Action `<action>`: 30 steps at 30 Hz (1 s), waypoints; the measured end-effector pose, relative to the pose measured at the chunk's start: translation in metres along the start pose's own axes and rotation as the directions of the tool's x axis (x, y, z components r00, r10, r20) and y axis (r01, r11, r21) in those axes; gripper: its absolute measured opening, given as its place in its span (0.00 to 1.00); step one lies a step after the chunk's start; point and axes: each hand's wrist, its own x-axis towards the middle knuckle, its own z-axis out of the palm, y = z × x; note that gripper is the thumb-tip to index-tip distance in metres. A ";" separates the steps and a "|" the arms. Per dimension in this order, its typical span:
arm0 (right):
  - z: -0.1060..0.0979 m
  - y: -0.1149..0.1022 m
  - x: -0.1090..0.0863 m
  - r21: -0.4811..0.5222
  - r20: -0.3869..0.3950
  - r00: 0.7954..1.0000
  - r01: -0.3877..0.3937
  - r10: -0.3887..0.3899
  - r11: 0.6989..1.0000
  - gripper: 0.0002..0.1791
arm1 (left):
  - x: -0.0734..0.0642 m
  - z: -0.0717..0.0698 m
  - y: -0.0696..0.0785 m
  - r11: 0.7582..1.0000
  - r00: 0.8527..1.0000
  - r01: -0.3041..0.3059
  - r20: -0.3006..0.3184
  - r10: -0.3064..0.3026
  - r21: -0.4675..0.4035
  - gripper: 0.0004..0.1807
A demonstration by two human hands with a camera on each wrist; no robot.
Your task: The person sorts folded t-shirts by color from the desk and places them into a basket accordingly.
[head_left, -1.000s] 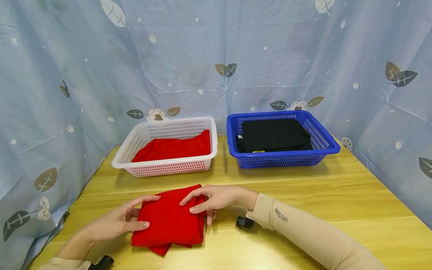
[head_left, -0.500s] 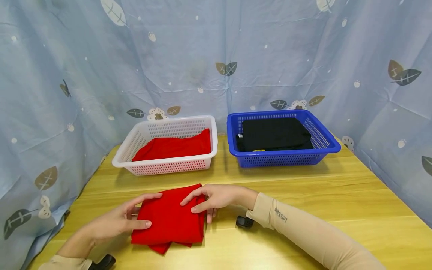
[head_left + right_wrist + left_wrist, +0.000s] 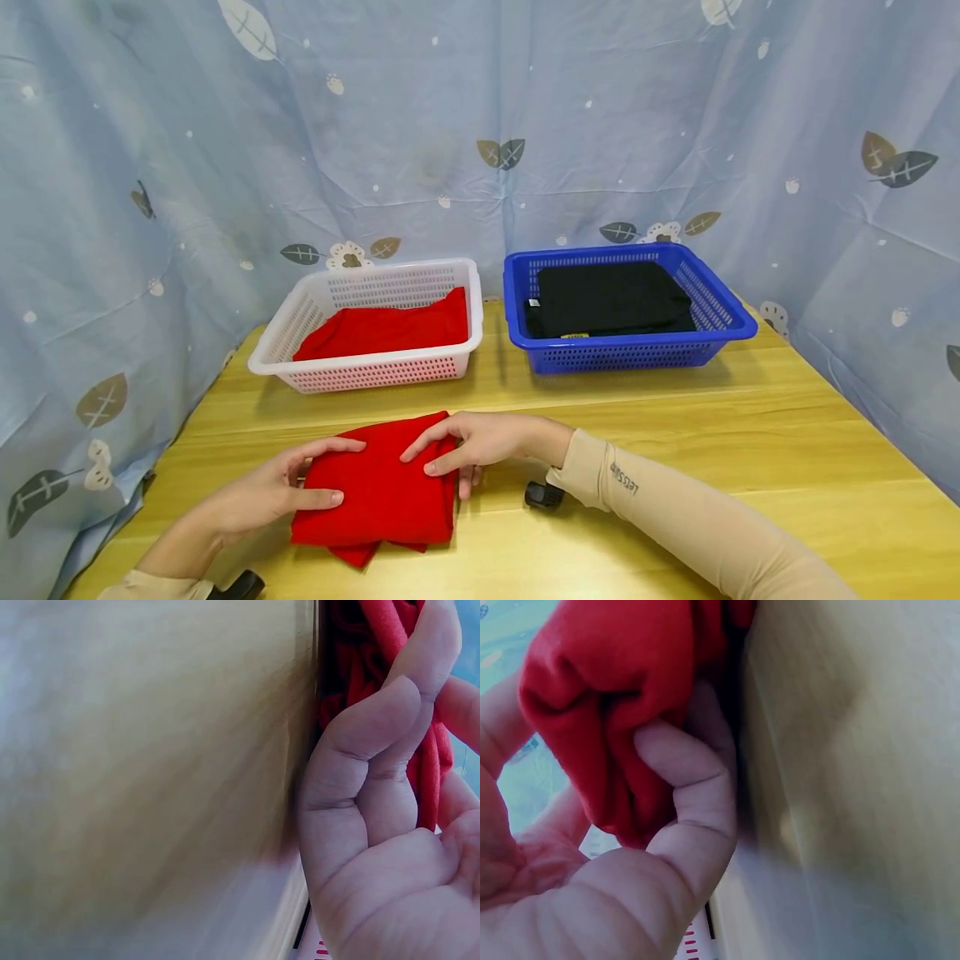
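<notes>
A folded red garment [image 3: 382, 487] lies on the table, with loose corners jutting from its near edge. My left hand [image 3: 262, 492] grips its left side, thumb and index finger on top; in the left wrist view, curled fingers [image 3: 697, 795] hold the thick folded edge from below. At the right side, my right hand [image 3: 468, 446] holds the garment with thumb and index finger on top. The right wrist view has its other fingers [image 3: 337, 780] bent against the layered red edge [image 3: 427, 772], close to the tabletop.
Behind the garment stands a white basket [image 3: 390, 360] with red cloth [image 3: 390, 327] in it. A blue basket [image 3: 630, 342] to its right holds folded black cloth [image 3: 611, 296]. A patterned blue curtain [image 3: 420, 108] encloses the wooden table [image 3: 637, 517] at the back and sides.
My left hand has shifted slightly to the right, its thumb and index finger reaching further over the garment. My right hand and the baskets stay practically where they were.
</notes>
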 end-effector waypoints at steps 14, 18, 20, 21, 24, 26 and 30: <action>0.001 -0.001 0.005 -0.129 -0.025 0.998 0.058 -0.062 0.990 0.19 | 0.000 0.007 -0.007 0.988 0.997 -0.072 0.024 0.076 -0.135 0.37; 0.000 -0.001 0.003 -0.160 -0.035 0.996 0.071 -0.077 0.985 0.19 | 0.000 0.008 -0.006 0.985 0.995 -0.095 -0.005 0.096 -0.142 0.36; -0.001 -0.002 0.002 -0.157 -0.047 0.996 0.068 -0.077 0.985 0.19 | 0.000 0.009 -0.004 0.983 0.995 -0.097 -0.021 0.095 -0.154 0.36; -0.001 -0.002 0.002 -0.153 -0.055 0.995 0.068 -0.077 0.986 0.19 | 0.000 0.010 -0.003 0.983 0.995 -0.096 -0.033 0.092 -0.156 0.36; -0.002 -0.004 -0.001 -0.148 -0.081 0.994 0.061 -0.073 0.987 0.19 | -0.001 0.011 0.000 0.982 0.994 -0.099 -0.064 0.090 -0.160 0.36; -0.003 -0.006 -0.003 -0.151 -0.094 0.992 0.064 -0.079 0.986 0.19 | -0.002 0.011 0.003 0.985 0.992 -0.095 -0.092 0.082 -0.146 0.36; -0.005 -0.010 -0.005 -0.188 -0.103 0.989 0.083 -0.104 0.979 0.19 | -0.003 0.012 0.008 0.989 0.986 -0.085 -0.153 0.067 -0.120 0.36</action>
